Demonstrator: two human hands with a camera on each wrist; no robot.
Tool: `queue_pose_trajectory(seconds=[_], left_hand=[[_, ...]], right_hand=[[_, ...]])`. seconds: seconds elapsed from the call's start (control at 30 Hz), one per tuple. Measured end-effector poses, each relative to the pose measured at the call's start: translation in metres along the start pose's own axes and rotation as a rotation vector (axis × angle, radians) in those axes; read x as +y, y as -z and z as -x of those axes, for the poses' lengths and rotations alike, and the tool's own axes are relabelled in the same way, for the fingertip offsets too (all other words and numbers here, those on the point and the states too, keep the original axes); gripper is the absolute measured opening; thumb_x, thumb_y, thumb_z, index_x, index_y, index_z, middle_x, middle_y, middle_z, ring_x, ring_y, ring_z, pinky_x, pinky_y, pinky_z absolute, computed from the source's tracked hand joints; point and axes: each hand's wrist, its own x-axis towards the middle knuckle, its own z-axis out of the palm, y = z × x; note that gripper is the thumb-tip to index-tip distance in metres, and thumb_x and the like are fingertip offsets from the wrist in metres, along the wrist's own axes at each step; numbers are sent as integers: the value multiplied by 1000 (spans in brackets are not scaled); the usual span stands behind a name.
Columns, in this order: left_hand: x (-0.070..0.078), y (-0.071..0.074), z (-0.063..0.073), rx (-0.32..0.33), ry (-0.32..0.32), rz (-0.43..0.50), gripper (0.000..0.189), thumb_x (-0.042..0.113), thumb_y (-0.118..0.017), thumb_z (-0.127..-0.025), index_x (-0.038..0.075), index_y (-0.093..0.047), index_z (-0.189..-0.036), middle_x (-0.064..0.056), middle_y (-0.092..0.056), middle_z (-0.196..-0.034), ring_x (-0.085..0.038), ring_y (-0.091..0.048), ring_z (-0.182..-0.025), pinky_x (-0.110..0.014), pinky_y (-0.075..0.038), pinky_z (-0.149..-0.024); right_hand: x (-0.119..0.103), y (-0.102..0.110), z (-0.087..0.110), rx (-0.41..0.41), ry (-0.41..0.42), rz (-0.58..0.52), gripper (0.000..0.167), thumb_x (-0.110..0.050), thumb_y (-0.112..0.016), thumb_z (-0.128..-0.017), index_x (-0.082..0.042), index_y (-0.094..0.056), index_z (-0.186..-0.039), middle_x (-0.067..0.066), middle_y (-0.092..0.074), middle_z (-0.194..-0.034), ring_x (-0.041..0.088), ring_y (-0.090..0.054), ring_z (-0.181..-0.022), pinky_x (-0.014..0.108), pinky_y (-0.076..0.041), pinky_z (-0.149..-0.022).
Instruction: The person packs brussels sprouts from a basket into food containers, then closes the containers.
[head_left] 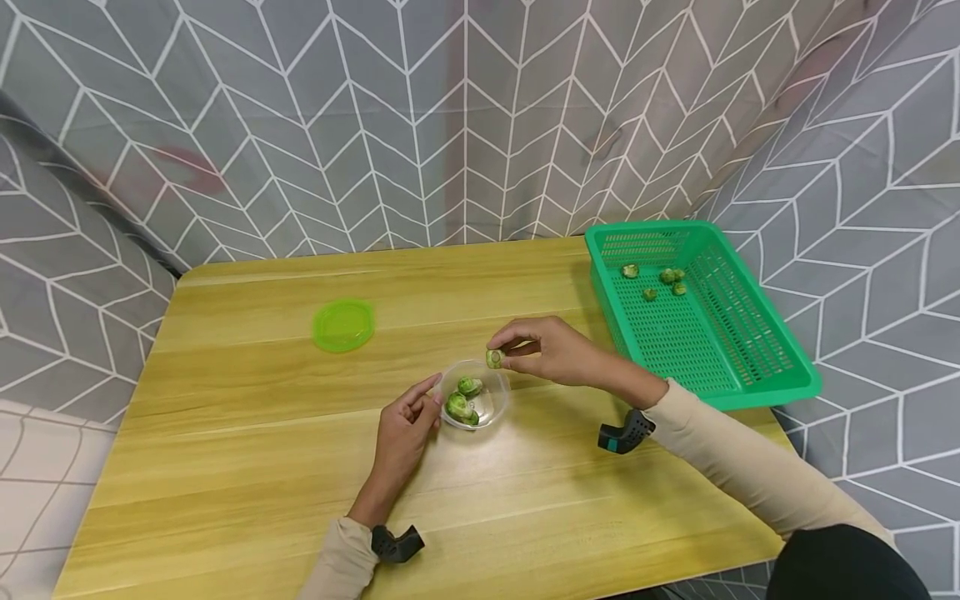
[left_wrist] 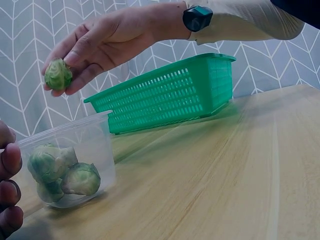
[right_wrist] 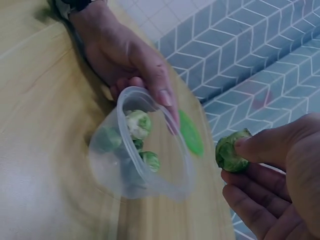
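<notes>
While our R hand [head_left: 543, 348] pinches a sprout [head_left: 494, 358] above the tub [head_left: 489, 408] nr far-R rim, our L hand [head_left: 405, 429] grips opp. side.

Text: none legible | Labels, brands: none legible | Numbers: none legible | Signs: none

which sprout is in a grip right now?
The sprout pinched in the right grip: it alone is held up in the air, while the other sprouts lie in the clear tub or green basket.
</notes>
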Motion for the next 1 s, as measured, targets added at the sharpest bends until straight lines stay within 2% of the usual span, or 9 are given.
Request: queue_pose_trajectory(seconds=[0.17,0.33,0.6,1.0], left_hand=[[-1,0,0,-3,-1,7,34,10,-64,-100,4,-65,-134,-23,-59,-68,-30,-53,-62,-20,-42,-60],[-1,0,0,-3,6,3,34,11,-64,-100,4,-65,-134,-25,-58,-69,-30,-53,-62,-20,-41,-59],[1,0,0,-10,-10,-1,35,10,-63,-101,2,-64,-134,-29,-57,-70,-34,-52,-63,-20,-41,-60],[1,0,0,-16,-19,2,35,11,-63,-101,1,-63,-135,-35,-56,-73,-37,-52,-64,-20,-42,-61]], right_hand=[[1,-9,-2,-63,19,59,23,-8,-72,-94,-11,-72,-117,-1,-70,-116,15,-66,-111,38,-54,-94],[0,-19,-5,-100,40,122,24,-3,-72,-93,-6,-72,-116,4,-70,-116,18,-66,-111,42,-54,-94],[0,-32,-10,-168,132,389,23,-9,-73,-93,-7,-73,-116,-1,-69,-116,12,-64,-110,32,-52,-94],[1,-44,-14,-223,163,531,24,-9,-72,-94,-8,-72,-118,1,-69,-118,15,-64,-114,32,-49,-99]])
